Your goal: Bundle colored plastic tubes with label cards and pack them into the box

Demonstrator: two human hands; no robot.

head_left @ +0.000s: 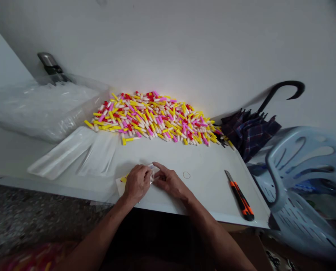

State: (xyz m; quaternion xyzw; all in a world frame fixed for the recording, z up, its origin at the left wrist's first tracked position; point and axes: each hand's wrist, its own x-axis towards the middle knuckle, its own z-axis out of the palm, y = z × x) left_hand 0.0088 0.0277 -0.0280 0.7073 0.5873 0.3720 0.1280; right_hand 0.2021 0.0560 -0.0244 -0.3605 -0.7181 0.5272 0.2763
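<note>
My left hand point(136, 182) is closed over a flat packet with a clear plastic edge point(152, 177); its white, yellow-printed end point(121, 184) sticks out on the left. My right hand point(169, 181) meets it from the other side, fingers bent around the packet's right end. Both hands rest low over the front of the white table point(202, 195). Most of the packet is hidden under my fingers. Beyond them spreads a heap of small tubes with white, yellow, pink and red parts point(156, 116).
Flat clear plastic sleeves point(61, 154) lie on the left, before a large plastic bag point(41, 109). A rubber band point(186, 175) and an orange-black utility knife point(239, 197) lie on the right. An umbrella point(247, 131) and a light-blue plastic chair point(280, 180) stand past the right edge.
</note>
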